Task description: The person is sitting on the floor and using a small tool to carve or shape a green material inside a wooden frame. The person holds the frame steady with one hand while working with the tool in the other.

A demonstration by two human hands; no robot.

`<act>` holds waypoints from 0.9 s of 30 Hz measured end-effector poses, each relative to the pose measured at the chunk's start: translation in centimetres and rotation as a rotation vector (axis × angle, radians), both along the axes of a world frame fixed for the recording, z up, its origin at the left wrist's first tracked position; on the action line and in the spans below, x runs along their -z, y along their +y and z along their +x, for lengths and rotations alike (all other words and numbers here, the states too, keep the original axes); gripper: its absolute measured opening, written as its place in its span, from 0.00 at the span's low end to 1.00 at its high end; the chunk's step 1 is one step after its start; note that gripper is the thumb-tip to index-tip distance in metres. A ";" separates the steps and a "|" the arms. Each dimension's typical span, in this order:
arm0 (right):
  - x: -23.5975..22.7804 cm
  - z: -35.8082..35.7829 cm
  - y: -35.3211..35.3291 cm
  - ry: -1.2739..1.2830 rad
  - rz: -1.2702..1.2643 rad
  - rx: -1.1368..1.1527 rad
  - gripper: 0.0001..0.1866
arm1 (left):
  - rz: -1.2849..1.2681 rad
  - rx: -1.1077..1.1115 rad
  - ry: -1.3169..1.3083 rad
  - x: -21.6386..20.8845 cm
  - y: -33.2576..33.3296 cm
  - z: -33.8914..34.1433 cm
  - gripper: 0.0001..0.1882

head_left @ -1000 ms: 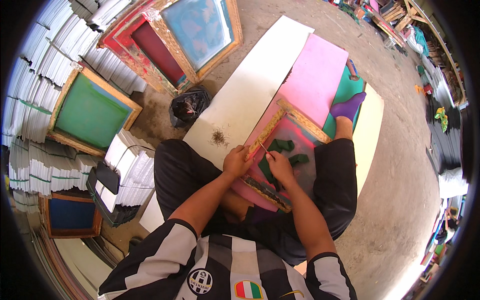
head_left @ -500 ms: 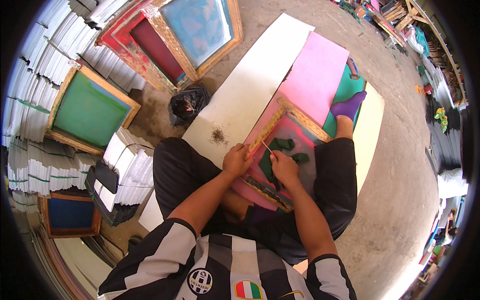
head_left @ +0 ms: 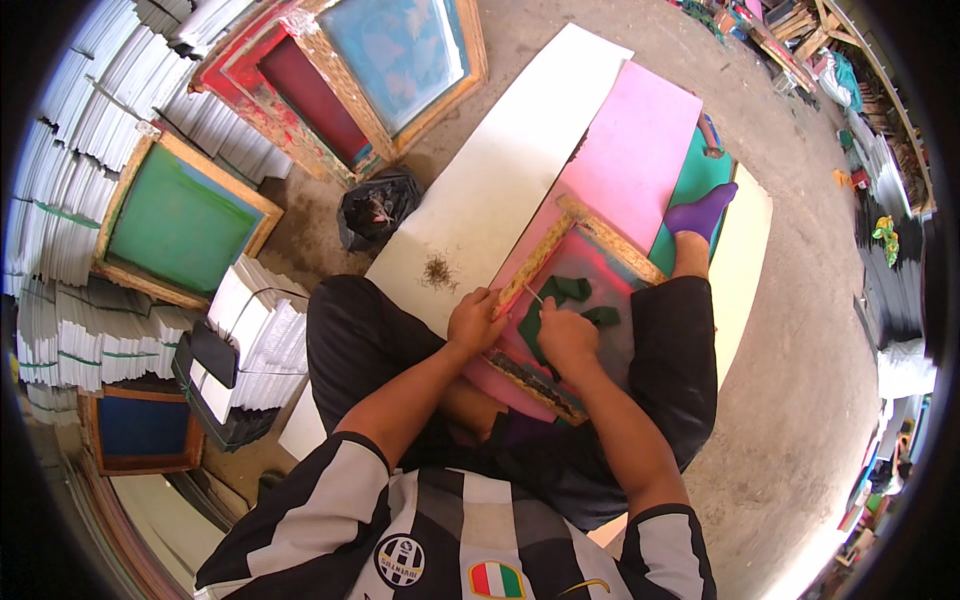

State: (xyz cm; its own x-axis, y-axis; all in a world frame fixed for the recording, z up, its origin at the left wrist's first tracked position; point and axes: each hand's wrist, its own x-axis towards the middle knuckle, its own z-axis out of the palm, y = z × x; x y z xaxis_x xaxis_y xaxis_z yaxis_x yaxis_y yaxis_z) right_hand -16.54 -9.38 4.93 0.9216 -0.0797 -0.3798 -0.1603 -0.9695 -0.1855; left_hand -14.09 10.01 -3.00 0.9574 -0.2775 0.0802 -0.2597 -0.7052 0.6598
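Note:
A wooden screen-printing frame (head_left: 605, 238) with grey-pink mesh rests across my lap, and green cut-out shapes (head_left: 570, 292) lie on the mesh. My left hand (head_left: 474, 320) grips the frame's near-left wooden edge. My right hand (head_left: 566, 337) is closed on a thin stick-like tool (head_left: 534, 294), its tip at the green shapes. My foot in a purple sock (head_left: 698, 213) lies beyond the frame.
A white sheet (head_left: 500, 170), a pink sheet (head_left: 640, 130) and a green one (head_left: 705, 175) lie on the concrete floor ahead. A black bag (head_left: 376, 208) sits left of them. Framed screens, green (head_left: 175, 220), red and blue (head_left: 350, 70), lean on paper stacks (head_left: 90, 130).
My right hand has shifted slightly over the mesh with the tool. The left hand stays on the frame's edge.

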 end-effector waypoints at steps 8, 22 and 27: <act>-1.0 -0.1 -0.6 0.108 0.273 0.099 0.20 | 0.013 0.007 -0.047 0.1 0.1 -0.1 0.27; 2.6 -0.1 -0.8 -0.063 0.430 0.122 0.18 | 0.000 0.004 0.006 -0.2 0.2 0.0 0.28; 1.7 -1.0 -1.6 -0.067 0.416 0.154 0.18 | -0.013 0.001 0.007 -0.3 0.1 -0.1 0.27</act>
